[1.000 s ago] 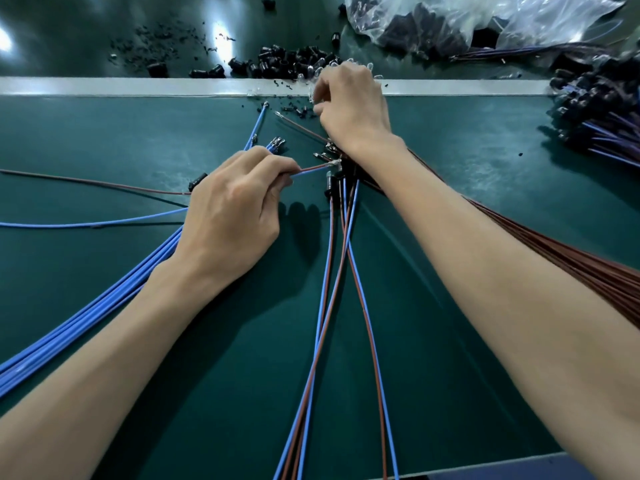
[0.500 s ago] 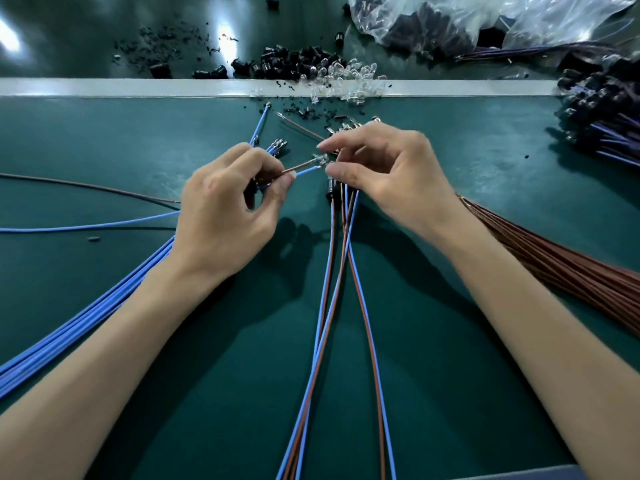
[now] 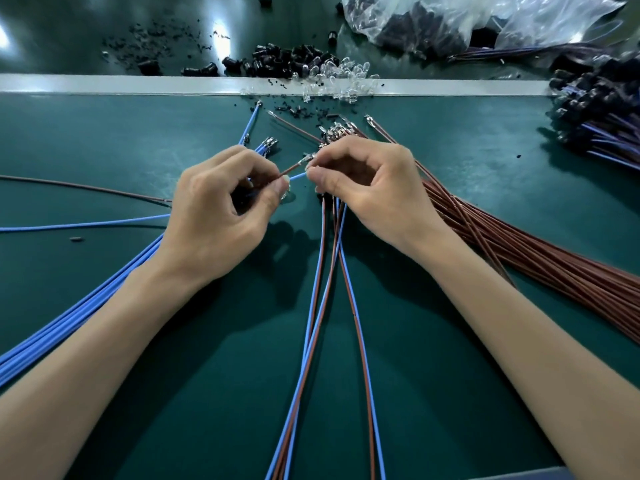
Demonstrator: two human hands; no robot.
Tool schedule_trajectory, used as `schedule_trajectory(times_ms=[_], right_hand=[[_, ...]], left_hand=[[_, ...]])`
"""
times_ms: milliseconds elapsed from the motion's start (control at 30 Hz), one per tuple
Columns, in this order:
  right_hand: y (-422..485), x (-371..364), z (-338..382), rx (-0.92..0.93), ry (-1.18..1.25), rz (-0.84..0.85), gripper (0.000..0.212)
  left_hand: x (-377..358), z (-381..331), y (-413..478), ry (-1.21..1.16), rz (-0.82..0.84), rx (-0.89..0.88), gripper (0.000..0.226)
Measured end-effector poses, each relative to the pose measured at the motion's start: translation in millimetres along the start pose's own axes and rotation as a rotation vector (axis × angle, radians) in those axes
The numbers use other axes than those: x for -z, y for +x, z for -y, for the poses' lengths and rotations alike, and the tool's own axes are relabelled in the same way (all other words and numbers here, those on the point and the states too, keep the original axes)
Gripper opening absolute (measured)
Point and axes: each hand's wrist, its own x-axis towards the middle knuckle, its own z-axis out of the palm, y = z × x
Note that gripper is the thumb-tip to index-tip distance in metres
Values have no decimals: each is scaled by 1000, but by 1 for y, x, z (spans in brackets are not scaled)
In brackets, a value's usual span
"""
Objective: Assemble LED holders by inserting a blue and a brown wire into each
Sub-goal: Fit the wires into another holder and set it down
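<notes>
On the green counter point(image 3: 104, 140), the left grip point(image 3: 221, 216) pinches a brown wire point(image 3: 290, 170) and a blue wire point(image 3: 298, 176); the right grip point(image 3: 374, 192), fingers curled, pinches their metal tips. Black LED holders point(image 3: 287, 60) lie heaped well beyond

Head cam, wide-angle, fwd/down, close over green mat point(image 3: 104, 140), edges prob. warped

No legible text, label, brand, number or sign anywhere in view.
</notes>
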Motion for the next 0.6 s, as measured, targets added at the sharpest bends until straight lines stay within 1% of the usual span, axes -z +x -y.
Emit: schedule_trajectory(times_ms=[133, 200, 233, 300, 333, 367, 400, 467, 533, 600], right_hand=[[-1, -5, 0, 55, -108, -5, 3], [-2, -9, -1, 106, -188, -9, 11], [-2, -11, -1, 118, -218, 6, 19], [-2, -13, 0, 130, -310, 77, 45], [-2, -15, -1, 147, -393, 128, 56], [-3, -17, -1, 171, -495, 182, 62], [-3, -20, -2, 187, -587, 227, 62], [-5, -25, -3, 196, -668, 265, 47], [-5, -26, -4, 207, -602, 252, 28], [-5, -23, -6, 215, -540, 223, 17]], left_hand=[[-1, -1, 1, -23, 24, -7, 15], [-2, -1, 1, -27, 30, -17, 16], [-2, -1, 2, -19, 10, -11, 17], [-1, 2, 2, -1, -68, 41, 19], [-1, 3, 2, 3, -111, 78, 19], [0, 4, 2, 6, -149, 110, 18], [0, 4, 2, 9, -177, 133, 16], [0, 4, 2, 18, -207, 167, 14], [0, 3, 2, 29, -211, 181, 16], [0, 3, 1, 33, -202, 178, 19]])
